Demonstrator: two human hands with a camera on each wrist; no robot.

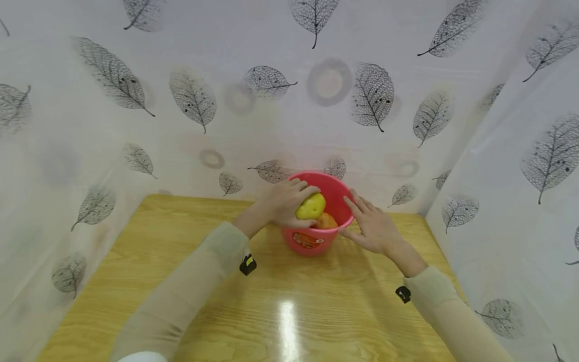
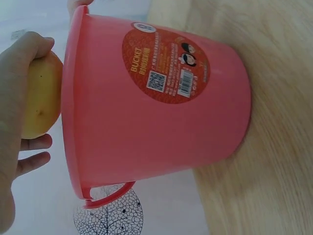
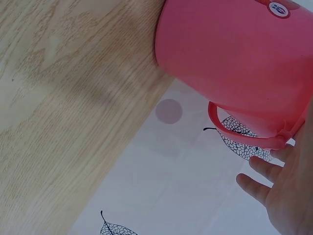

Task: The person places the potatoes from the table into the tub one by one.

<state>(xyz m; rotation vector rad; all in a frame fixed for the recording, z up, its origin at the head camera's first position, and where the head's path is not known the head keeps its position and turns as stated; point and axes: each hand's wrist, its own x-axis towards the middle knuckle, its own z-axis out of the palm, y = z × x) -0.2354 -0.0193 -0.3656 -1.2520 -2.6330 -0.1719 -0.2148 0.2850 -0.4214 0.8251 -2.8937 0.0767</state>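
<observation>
A pink-red plastic bucket point(image 1: 312, 246) stands upright on the table, its oval label point(image 2: 166, 63) facing the near side. My left hand point(image 1: 289, 203) grips a smooth, rounded yellow fruit point(image 1: 311, 206) at the left part of the bucket's mouth. Seen from the left wrist, the yellow fruit point(image 2: 43, 95) shows beside the rim, with fingers curled over it. Inside the bucket lies an orange-coloured fruit point(image 1: 326, 221), partly hidden. At the right side of the rim, my right hand point(image 1: 373, 229) rests with its fingers spread and nearly straight.
The bucket's handle point(image 3: 244, 139) hangs down outside the rim. Beneath everything is a wood-grain table point(image 1: 344, 311). A pale sheet with leaf prints point(image 1: 271, 130) rises behind the table and along its sides.
</observation>
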